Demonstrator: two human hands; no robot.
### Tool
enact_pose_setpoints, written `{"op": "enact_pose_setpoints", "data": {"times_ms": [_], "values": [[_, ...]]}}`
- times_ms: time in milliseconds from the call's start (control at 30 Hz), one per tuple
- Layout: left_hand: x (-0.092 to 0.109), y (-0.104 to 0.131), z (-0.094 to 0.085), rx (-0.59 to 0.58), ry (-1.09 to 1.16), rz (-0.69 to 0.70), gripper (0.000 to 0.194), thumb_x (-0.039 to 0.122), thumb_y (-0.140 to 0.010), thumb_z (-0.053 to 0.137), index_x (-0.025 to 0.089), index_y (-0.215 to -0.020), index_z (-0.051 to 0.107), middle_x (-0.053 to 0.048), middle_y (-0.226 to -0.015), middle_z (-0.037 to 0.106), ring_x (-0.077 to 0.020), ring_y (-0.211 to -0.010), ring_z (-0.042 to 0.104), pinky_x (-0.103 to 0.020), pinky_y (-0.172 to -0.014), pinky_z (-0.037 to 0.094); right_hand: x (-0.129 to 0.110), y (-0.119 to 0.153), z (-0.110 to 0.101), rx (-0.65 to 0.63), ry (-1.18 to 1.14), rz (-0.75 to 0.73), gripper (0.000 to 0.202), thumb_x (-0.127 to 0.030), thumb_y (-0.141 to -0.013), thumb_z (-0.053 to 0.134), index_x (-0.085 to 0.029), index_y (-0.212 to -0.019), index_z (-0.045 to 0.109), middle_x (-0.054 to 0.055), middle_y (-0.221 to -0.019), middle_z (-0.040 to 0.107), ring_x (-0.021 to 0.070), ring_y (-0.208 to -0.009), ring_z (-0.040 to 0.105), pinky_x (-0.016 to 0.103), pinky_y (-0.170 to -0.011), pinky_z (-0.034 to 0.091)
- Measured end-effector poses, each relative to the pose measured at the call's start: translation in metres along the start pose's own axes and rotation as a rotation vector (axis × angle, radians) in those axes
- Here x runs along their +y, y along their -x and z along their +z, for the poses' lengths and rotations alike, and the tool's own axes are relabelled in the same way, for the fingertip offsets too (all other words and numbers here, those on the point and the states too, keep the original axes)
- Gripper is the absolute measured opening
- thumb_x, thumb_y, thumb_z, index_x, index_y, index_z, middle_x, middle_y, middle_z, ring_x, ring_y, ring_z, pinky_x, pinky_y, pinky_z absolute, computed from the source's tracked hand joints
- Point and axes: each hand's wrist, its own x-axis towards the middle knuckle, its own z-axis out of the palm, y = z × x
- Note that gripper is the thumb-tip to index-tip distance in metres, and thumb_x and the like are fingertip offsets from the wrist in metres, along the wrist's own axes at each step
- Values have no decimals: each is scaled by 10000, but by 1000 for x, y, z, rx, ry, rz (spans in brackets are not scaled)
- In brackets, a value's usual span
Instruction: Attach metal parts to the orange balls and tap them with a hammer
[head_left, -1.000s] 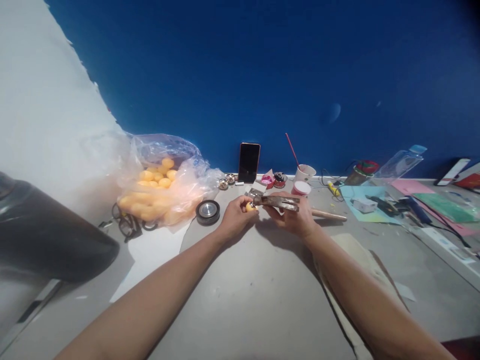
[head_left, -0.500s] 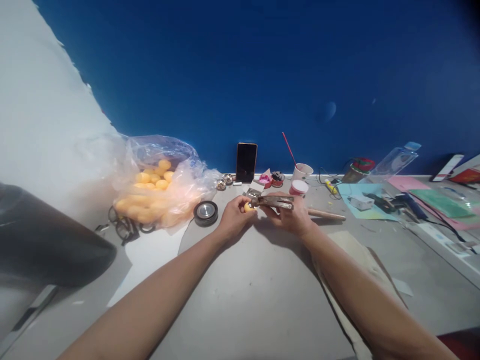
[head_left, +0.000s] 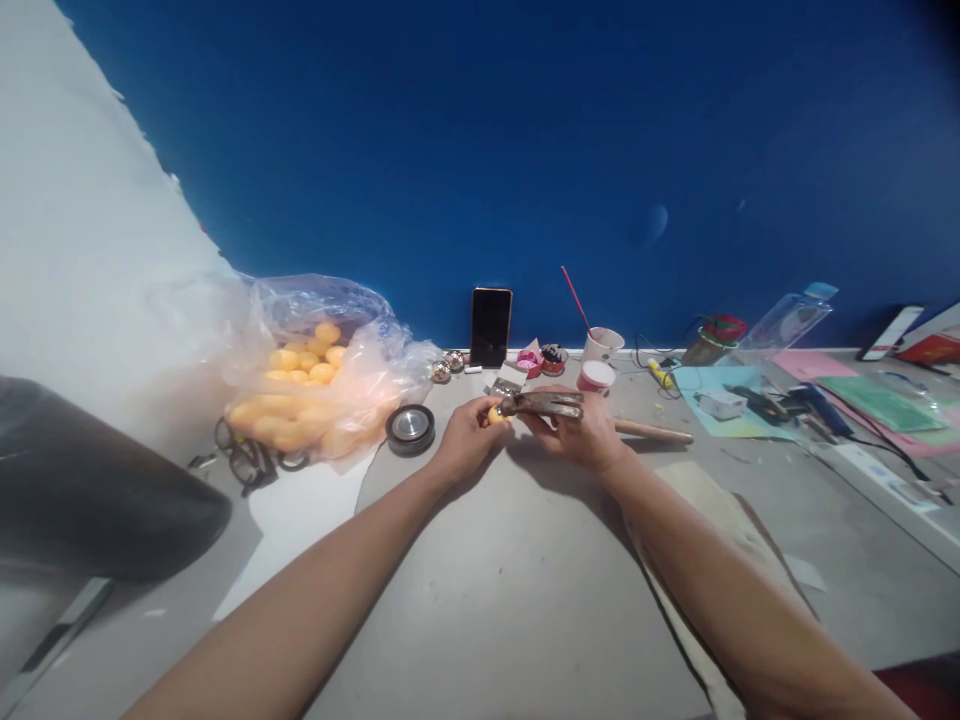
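Observation:
My left hand (head_left: pixel 470 438) is closed around a small yellow-orange ball (head_left: pixel 494 413), pinched between the fingertips. A shiny spot shows on the ball's right side. My right hand (head_left: pixel 589 437) grips a claw hammer (head_left: pixel 551 403) close to its head, and the wooden handle sticks out to the right beneath the hand. The hammer's striking face is right at the ball's shiny spot; I cannot tell whether they touch. Just behind the hands lies a small open box (head_left: pixel 508 380) with shiny metal bits in it.
A clear plastic bag (head_left: pixel 375 375) of orange balls and a round black-and-silver object (head_left: pixel 410 428) are on the left. A phone (head_left: pixel 491 327) leans on the blue wall. Behind my right hand stand paper cups (head_left: pixel 603 345). A cloth (head_left: pixel 694 520) lies under my right forearm.
The view has shifted very slightly. Both hands keep their hold on the ball and the hammer, with hardly any movement between them.

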Motion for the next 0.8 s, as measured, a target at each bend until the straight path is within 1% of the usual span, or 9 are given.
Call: {"op": "enact_pose_setpoints", "data": {"times_ms": [67, 133, 200, 300, 400, 467, 567, 700, 800], "values": [[0, 0, 0, -17, -10, 12, 306, 244, -665, 722, 164, -948, 805, 13, -691, 601, -137, -644, 483, -249, -575, 374, 1, 0, 0, 19, 20, -3, 235, -374, -993, 717, -208, -1145, 785, 95, -1048, 833, 221, -769, 761, 308, -600, 524], [0, 1, -1, -37, -39, 18, 284, 243, -683, 715, 173, -941, 812, 16, -674, 579, -136, -638, 466, -248, -566, 355, 1, 0, -1, 31, 41, -6, 239, -355, -988, 723, -207, -1165, 786, 107, -1066, 828, 230, -806, 764, 312, -622, 532], [0, 1, -2, -49, -59, 28, 271, 240, -699, 707, 179, -940, 817, 15, -676, 572, -133, -633, 449, -245, -563, 346, 1, -1, -2, 12, 47, -10, 236, -343, -988, 717, -222, -1177, 791, 105, -1085, 826, 232, -833, 765, 315, -639, 539], [1, 2, -2, -43, -57, 40, 278, 247, -706, 710, 185, -955, 819, 17, -682, 567, -133, -636, 449, -241, -570, 357, 0, -1, -3, -20, 43, -2, 227, -367, -997, 693, -234, -1145, 801, 88, -1076, 833, 225, -800, 762, 314, -617, 532], [1, 2, -2, -47, -67, 42, 294, 257, -710, 716, 191, -978, 820, 20, -673, 559, -137, -633, 448, -243, -563, 357, -1, -2, -4, 20, 54, -8, 226, -366, -995, 710, -217, -1140, 796, 104, -1058, 834, 231, -808, 764, 318, -622, 529], [1, 2, -1, -53, -67, 42, 317, 253, -712, 715, 189, -1004, 820, 9, -705, 596, -140, -645, 465, -246, -569, 370, -2, -3, -3, 48, 42, -29, 217, -350, -995, 719, -211, -1149, 785, 103, -1059, 832, 228, -817, 766, 315, -627, 526], [0, 2, -2, -34, -39, 38, 362, 242, -707, 715, 181, -1049, 816, -9, -774, 657, -145, -678, 509, -248, -590, 404, -3, -2, -2, 26, 17, -34, 217, -366, -1002, 705, -211, -1137, 773, 87, -1055, 835, 214, -797, 766, 307, -613, 520], [-2, 1, -2, -28, -31, 37, 374, 247, -710, 721, 181, -1066, 818, 5, -724, 621, -137, -653, 495, -241, -573, 391, -4, -1, -1, 14, 28, 25, 233, -365, -996, 714, -205, -1158, 765, 100, -1032, 832, 226, -809, 765, 323, -639, 538], [-4, 1, -2, -14, -18, 31, 385, 241, -690, 749, 183, -1067, 809, 14, -706, 610, -136, -652, 517, -243, -592, 416, -4, -2, -3, 24, 29, 14, 205, -338, -987, 723, -223, -1148, 774, 86, -1052, 834, 222, -813, 765, 315, -622, 519]]}}
